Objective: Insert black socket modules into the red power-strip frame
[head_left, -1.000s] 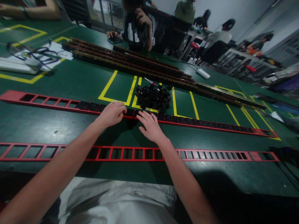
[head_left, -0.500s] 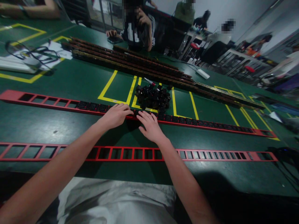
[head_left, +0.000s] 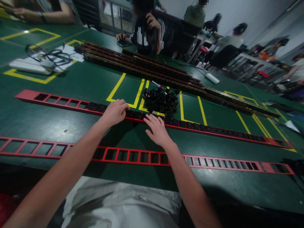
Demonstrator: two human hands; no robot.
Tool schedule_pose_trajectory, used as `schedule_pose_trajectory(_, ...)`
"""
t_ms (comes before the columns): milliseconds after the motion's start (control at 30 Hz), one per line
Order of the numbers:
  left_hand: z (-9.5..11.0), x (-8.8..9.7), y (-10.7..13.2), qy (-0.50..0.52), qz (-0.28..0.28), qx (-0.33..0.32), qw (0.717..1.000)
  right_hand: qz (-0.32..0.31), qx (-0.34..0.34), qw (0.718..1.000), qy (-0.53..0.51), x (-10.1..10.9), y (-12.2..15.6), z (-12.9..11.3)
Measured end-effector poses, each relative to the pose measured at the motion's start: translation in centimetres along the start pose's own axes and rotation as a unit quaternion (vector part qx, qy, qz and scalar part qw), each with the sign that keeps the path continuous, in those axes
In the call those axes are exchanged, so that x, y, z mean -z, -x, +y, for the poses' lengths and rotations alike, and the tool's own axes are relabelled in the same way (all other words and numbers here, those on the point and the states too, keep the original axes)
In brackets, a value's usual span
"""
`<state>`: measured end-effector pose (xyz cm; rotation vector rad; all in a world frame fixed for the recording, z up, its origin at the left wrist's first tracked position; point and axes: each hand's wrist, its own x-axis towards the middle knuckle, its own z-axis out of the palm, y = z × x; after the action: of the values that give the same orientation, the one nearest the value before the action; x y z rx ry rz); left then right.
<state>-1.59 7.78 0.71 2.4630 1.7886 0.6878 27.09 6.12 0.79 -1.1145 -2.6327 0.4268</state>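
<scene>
A long red slotted frame (head_left: 57, 105) lies across the table, many of its openings filled with black square sockets (head_left: 189, 125). My left hand (head_left: 116, 111) is over this frame left of the middle, its fingers curled down; whatever they hold is hidden. My right hand (head_left: 156, 128) rests on the same frame further right, fingers outstretched over the sockets, thumb apart. Just behind the hands is a heap of loose black socket pieces (head_left: 161, 100). Nearer to me, a second red frame (head_left: 139, 156) with bare openings passes beneath both forearms.
A stack of long dark rails (head_left: 137, 65) lies behind the heap, with a red-and-white marker pen (head_left: 157, 85) close by. White power strip (head_left: 29, 67), cables and papers are at the far left. A person (head_left: 144, 31) sits opposite. Yellow tape (head_left: 116, 87) marks the green table.
My left hand has shifted left along the filled frame, and its fingers are more curled. My right hand stays on the frame. The whole view has swung slightly, moving the scene rightward.
</scene>
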Motion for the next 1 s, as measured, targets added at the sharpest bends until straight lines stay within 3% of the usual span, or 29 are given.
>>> schedule_pose_trajectory(367, -0.16, 0.41, -0.06, 0.003, -0.025, 0.024, 0.999, -0.004, -0.006, 1.000, 0.001, 0.04, 0.01, 0.01)
schedule_pose_trajectory(533, 0.00, 0.37, -0.06, 0.011, 0.015, 0.034, 0.999, 0.001, -0.004, 1.000, 0.001, -0.01, 0.04, 0.06)
schedule_pose_trajectory(733, 0.34, 0.01, -0.18, 0.029, -0.025, 0.030, 0.999, -0.005, -0.004, 1.000, 0.004, 0.04, 0.03, 0.06)
schedule_pose_trajectory(1000, -0.42, 0.14, -0.09, 0.031, -0.017, 0.054, 0.998, -0.004, -0.006, 1.000, -0.002, 0.15, 0.03, -0.02)
